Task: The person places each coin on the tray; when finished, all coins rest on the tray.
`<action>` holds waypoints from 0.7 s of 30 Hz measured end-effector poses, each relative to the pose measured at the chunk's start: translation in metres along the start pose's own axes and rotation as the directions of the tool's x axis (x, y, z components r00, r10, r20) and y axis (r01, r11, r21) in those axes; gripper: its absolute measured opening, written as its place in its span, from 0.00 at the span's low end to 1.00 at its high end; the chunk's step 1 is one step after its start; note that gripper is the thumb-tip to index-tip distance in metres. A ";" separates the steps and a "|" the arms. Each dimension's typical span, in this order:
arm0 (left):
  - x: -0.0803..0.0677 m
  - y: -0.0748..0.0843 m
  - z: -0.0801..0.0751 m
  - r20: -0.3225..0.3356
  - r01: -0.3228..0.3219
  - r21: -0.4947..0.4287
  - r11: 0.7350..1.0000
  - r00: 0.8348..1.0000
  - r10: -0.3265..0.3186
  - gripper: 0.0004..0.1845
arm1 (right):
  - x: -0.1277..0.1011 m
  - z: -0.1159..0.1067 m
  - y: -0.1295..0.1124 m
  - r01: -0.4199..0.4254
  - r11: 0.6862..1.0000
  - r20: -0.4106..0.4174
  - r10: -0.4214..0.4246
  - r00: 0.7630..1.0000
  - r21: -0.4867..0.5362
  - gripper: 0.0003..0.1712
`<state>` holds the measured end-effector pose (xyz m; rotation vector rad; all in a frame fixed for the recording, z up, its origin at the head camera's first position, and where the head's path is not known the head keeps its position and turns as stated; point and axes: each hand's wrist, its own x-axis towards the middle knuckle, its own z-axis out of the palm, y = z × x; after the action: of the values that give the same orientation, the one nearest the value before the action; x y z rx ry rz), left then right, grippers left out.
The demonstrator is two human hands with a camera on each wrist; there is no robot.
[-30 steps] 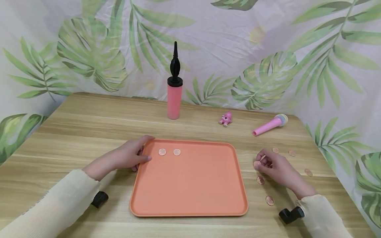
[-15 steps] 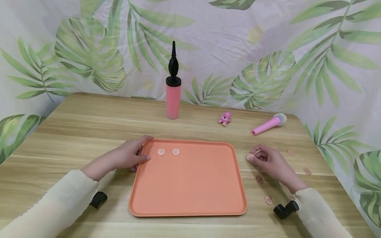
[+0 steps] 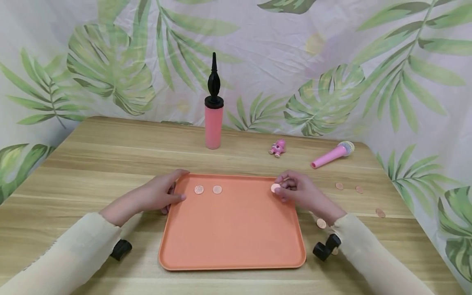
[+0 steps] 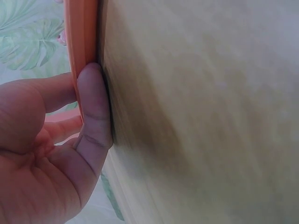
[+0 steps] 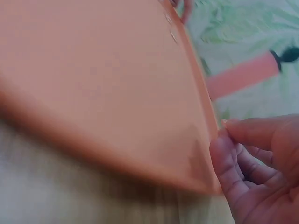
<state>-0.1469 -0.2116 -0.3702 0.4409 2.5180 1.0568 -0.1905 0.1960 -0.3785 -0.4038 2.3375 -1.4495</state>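
Observation:
The orange tray (image 3: 236, 229) lies flat on the wooden table. My left hand (image 3: 160, 191) holds its far left corner, thumb over the rim; in the left wrist view fingers (image 4: 93, 102) press the rim's outer side. Two copper-coloured coins rest inside near the far edge, a left coin (image 3: 199, 189) and a right coin (image 3: 217, 189). Above the tray's far right corner, my right hand (image 3: 300, 191) pinches another coin (image 3: 275, 188) between thumb and fingers. In the right wrist view only a sliver of that coin (image 5: 224, 123) shows at the fingertips.
Several loose coins lie right of the tray, such as one coin (image 3: 321, 223) by the right wrist, which partly covers another. Behind stand a pink hand pump (image 3: 213, 127) and a small pink figurine (image 3: 277, 148). A pink toy microphone (image 3: 333, 156) lies at the back right.
My right hand has moved left with the pinched coin, from the table beside the tray to over its far right corner. My left hand stays on the tray.

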 end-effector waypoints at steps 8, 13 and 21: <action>0.000 -0.001 -0.002 -0.001 0.008 0.021 1.000 1.000 -0.008 0.38 | 0.025 0.033 -0.023 0.060 0.996 0.089 -0.054 0.995 -0.065 0.11; 0.001 -0.001 -0.002 -0.004 -0.005 0.015 1.000 1.000 0.005 0.38 | 0.037 0.048 -0.032 0.093 0.992 0.131 -0.081 0.988 -0.090 0.09; 0.001 -0.001 0.000 -0.002 -0.007 -0.010 1.000 1.000 0.007 0.38 | 0.046 0.062 -0.037 0.136 0.979 0.137 -0.116 0.984 -0.153 0.08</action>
<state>-0.1477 -0.2123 -0.3712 0.4460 2.5136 1.0725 -0.2021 0.1114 -0.3777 -0.6804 2.3696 -1.2509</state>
